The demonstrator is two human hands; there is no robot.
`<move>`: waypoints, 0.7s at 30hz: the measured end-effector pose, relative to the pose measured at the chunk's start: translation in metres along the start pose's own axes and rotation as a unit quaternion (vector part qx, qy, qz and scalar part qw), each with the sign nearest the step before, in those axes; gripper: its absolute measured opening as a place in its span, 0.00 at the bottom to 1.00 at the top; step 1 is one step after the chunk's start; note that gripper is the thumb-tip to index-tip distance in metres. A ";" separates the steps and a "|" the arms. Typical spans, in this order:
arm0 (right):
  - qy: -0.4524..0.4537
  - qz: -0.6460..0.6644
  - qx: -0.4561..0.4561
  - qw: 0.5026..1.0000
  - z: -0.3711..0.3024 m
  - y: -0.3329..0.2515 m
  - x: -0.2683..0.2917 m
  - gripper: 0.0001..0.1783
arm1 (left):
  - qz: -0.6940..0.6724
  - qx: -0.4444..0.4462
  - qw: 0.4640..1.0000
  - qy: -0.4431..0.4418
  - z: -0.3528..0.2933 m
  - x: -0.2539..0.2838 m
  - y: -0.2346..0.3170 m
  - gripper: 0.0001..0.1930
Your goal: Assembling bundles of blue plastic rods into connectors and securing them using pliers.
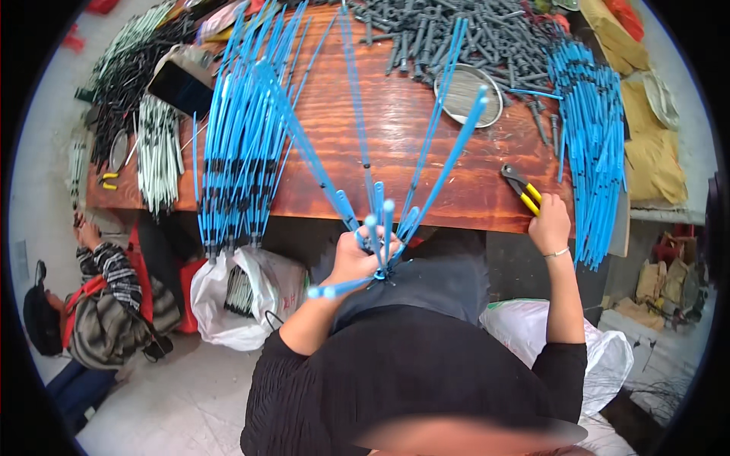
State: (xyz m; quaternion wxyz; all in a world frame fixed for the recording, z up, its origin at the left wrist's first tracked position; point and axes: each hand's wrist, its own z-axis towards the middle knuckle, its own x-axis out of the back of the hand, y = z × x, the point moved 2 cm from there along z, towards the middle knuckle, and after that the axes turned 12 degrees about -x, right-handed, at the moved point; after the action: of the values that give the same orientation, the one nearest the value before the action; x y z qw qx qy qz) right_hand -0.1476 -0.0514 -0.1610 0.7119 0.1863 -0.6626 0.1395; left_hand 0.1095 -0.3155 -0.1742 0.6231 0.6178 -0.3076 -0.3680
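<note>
In front of my body, my left hand (pixel 357 257) is closed around the hub of a blue umbrella frame (pixel 379 267). Its long blue ribs fan out, several reaching over the table and a short one pointing back toward my left forearm. At the front right of the table, my right hand (pixel 550 225) has its fingers closed at the yellow handles of end-cutting pliers (pixel 522 188). The pliers' dark jaws lie over the tabletop and point to the far left.
A bundle of blue ribs (pixel 236 152) overhangs the wooden table (pixel 319 175); another blue pile (pixel 589 144) lies at right. Grey plastic parts (pixel 456 38), a round metal dish (pixel 468 95) and a phone (pixel 180 88) lie farther back. Another person (pixel 106 296) works at left.
</note>
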 end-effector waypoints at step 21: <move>-0.368 0.304 0.191 0.857 -0.072 -0.114 0.052 0.19 | 0.090 -0.070 0.991 -0.069 0.002 -0.016 0.010 0.16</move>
State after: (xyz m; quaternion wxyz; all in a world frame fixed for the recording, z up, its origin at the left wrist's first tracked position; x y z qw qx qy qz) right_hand -0.0286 -0.1233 -0.1218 0.2884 0.1458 -0.8603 0.3943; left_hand 0.0998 -0.3032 -0.1633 0.6728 0.5157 -0.3778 -0.3724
